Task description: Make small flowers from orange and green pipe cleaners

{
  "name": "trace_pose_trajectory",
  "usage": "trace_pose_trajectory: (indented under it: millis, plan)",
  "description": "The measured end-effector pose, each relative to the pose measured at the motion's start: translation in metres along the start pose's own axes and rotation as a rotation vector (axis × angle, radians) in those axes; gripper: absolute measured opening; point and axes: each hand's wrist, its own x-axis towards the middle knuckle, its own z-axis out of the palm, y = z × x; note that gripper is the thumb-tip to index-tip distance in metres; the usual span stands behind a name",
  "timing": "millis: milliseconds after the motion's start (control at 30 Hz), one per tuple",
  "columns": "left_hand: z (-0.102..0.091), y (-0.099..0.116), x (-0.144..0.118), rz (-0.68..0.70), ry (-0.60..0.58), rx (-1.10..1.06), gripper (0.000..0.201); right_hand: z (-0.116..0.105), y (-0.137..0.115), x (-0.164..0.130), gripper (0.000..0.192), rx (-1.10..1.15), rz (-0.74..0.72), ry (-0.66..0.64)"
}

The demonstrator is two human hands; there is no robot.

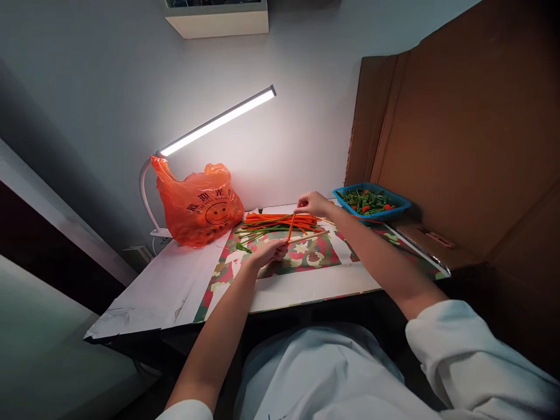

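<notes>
A pile of orange and green pipe-cleaner stems (280, 222) lies on a camouflage-patterned mat (306, 256) on the white table (166, 289). My right hand (312, 204) pinches the top end of one orange stem (290, 227) and lifts it above the pile. My left hand (268, 252) grips a thin pale stick (311, 235) together with the lower end of that orange stem. A small green piece (242, 247) lies just left of my left hand.
An orange plastic bag (199, 204) sits at the back left under a lit bar lamp (219, 121). A blue basket (371, 203) of green and red finished pieces stands at the back right. Brown cardboard (464, 146) walls the right side.
</notes>
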Motion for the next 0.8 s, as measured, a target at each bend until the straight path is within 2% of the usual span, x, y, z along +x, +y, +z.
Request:
trace_pose_trajectory:
  millis: [200,300,367,433,567,700,800]
  plan:
    - [-0.005,-0.002,0.005,-0.033,0.175,-0.173,0.039,0.008,-0.051,0.003,0.033,-0.101,-0.135,0.050]
    - [-0.010,0.002,0.006,-0.016,0.225,-0.316,0.043,0.015,-0.065,-0.008,0.031,-0.082,-0.194,0.039]
    - [-0.011,0.005,0.004,0.050,0.231,-0.419,0.045,0.019,-0.065,-0.019,0.033,-0.026,-0.219,0.015]
    - [-0.011,0.009,0.001,0.155,0.222,-0.505,0.046,0.022,-0.057,-0.030,0.039,0.078,-0.212,-0.036]
    - [-0.005,0.014,-0.003,0.286,0.203,-0.554,0.045,0.029,-0.020,-0.045,0.042,0.270,-0.040,-0.101]
    - [-0.002,0.013,-0.003,0.254,0.123,-0.428,0.044,0.034,0.014,-0.052,0.041,0.404,0.140,-0.260]
    - [-0.001,0.010,-0.002,0.213,0.083,-0.253,0.043,0.036,0.023,-0.056,0.036,0.395,0.219,-0.382]
